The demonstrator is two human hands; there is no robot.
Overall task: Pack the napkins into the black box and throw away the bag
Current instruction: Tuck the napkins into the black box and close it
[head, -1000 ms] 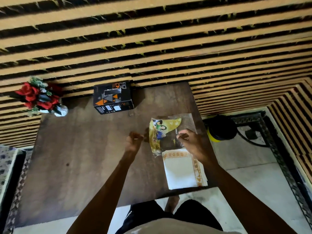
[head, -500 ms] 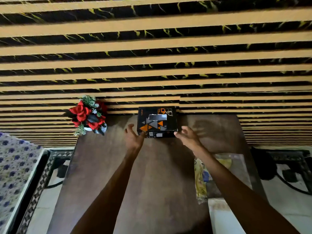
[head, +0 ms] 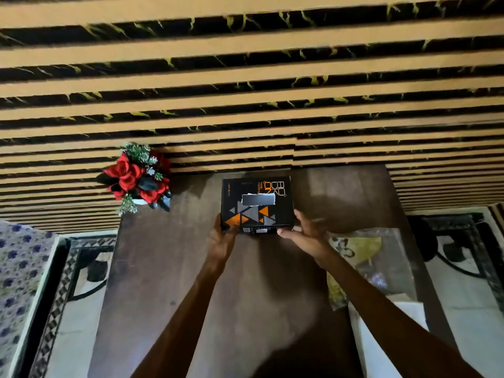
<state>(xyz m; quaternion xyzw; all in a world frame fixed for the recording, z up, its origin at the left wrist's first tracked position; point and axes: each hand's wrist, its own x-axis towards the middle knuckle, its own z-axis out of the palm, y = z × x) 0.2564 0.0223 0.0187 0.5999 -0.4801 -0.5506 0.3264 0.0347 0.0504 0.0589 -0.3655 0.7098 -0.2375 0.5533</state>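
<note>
The black box [head: 256, 204], printed with orange and grey triangles, sits near the far edge of the dark wooden table [head: 169, 268]. My left hand [head: 222, 241] grips its near left corner. My right hand [head: 305, 236] holds its near right corner, fingers spread along the side. A clear plastic bag [head: 371, 257] with yellow print lies flat on the table's right side, partly under my right forearm. The white napkins [head: 381, 347] lie at the near right edge, largely hidden by that arm.
A vase of red artificial roses [head: 136, 180] stands at the table's far left corner. A striped black-and-tan wall [head: 245, 91] rises directly behind the table. A patterned cloth [head: 16, 268] shows at the left, tiled floor on both sides.
My hands left the bag and napkins, reached forward to the black box and now hold its near corners. The box has come slightly nearer. The view tilted up toward the wall.
</note>
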